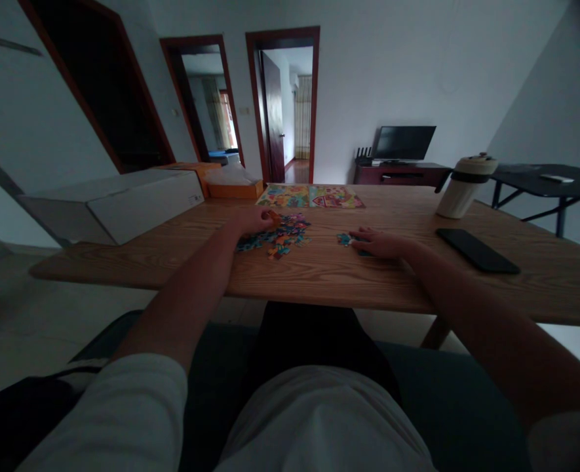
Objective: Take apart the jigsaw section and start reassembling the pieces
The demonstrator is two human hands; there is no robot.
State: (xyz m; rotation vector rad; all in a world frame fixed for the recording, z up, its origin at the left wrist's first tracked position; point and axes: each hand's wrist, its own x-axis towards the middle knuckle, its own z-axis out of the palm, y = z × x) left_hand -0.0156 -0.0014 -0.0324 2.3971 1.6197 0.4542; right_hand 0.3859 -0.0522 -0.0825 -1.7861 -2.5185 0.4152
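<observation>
A heap of loose jigsaw puzzle pieces (292, 231) in many colours lies on the wooden table. Above its left side, my left hand (253, 221) pinches an orange puzzle piece (273, 218) between thumb and fingers. My right hand (381, 243) rests palm down to the right of the heap, its fingers stretched out. Several blue puzzle pieces (343, 239) lie at its fingertips, and some bluish material shows under the palm. Behind the heap lies a colourful picture sheet (336, 196) in two panels.
A long white box (142, 203) stands at the left, beside an orange box (235, 189) with clear plastic in it. To the right are a dark phone (476, 250) and a cream tumbler (466, 187). The wooden table's (290, 282) front edge runs before my lap.
</observation>
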